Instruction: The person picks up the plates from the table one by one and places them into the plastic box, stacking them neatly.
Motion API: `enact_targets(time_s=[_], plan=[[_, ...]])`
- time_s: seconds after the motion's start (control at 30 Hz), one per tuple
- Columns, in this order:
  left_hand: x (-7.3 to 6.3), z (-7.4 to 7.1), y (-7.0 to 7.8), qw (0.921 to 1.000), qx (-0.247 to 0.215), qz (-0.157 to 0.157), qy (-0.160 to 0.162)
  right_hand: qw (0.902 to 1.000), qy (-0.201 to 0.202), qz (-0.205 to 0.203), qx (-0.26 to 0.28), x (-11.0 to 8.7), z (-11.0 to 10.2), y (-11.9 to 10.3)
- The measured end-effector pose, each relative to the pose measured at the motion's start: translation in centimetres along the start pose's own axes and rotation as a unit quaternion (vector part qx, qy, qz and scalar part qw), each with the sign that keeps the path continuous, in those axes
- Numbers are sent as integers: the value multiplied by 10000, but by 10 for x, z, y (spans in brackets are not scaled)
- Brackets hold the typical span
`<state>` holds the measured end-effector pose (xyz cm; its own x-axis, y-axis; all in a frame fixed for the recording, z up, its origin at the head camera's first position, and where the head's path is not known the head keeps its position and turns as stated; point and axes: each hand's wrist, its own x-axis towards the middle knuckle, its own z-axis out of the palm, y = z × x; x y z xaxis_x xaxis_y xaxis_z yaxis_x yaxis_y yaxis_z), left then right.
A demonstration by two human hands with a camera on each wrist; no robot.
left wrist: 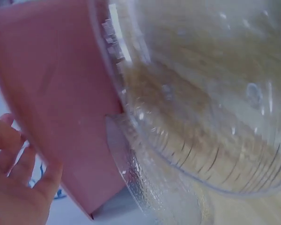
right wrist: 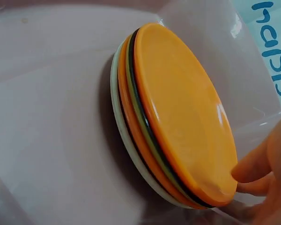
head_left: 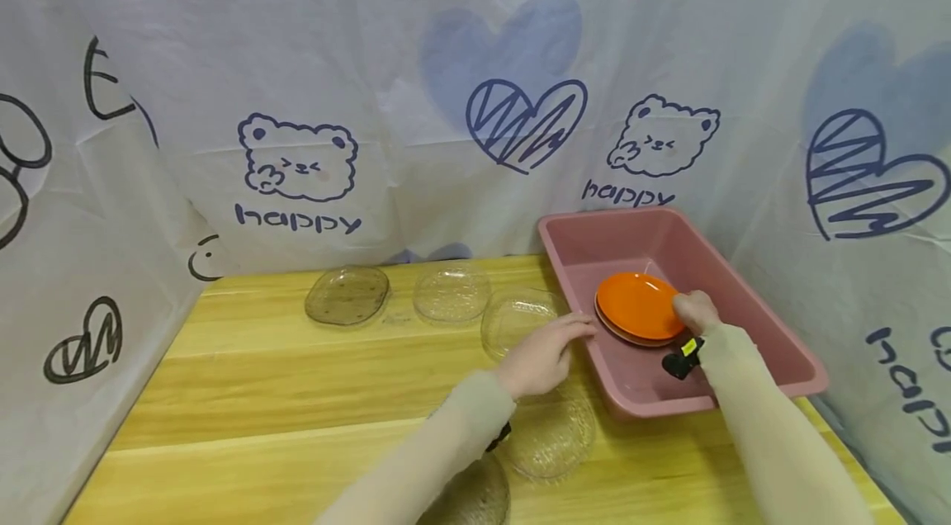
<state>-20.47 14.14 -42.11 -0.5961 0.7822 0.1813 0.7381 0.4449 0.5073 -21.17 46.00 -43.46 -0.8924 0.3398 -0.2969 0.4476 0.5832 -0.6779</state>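
Note:
A pink plastic basin (head_left: 609,376) holds a small stack of plates with an orange plate (head_left: 635,306) on top. My right hand (head_left: 697,310) pinches the right edge of that orange plate, thumb at the rim and fingers just below. In the right wrist view, the edges of the plates under it show dark, green, orange and pale, and the stack sits inside the basin. My left hand (head_left: 541,356) lies at the basin's left rim with its fingertips on the edge, holding nothing. Right beside it are clear plates (head_left: 550,438) on the table.
Along the back of the wooden table (head_left: 245,393) stand a brownish clear plate (head_left: 347,295), a clear plate (head_left: 451,291) and another clear dish (head_left: 520,310). A brownish plate (head_left: 479,492) is partly hidden below my left sleeve. Printed cloth (head_left: 416,30) hangs behind.

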Motion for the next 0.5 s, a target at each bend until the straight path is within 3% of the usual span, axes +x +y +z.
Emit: enact_targets(time_s=[0.13,0.3,0.5], plan=[[-8,-15,-10,9954,-916,-261,135,9983,520,-211,-122,-6,1,-11],[-25,-34,-35,9843,-1540,-654,558,9881,1197,-835,484,-13,10,-40],[-44,-51,-65,9701,-1911,-1204,893,9763,1286,-1541,809,-35,17,-90]])
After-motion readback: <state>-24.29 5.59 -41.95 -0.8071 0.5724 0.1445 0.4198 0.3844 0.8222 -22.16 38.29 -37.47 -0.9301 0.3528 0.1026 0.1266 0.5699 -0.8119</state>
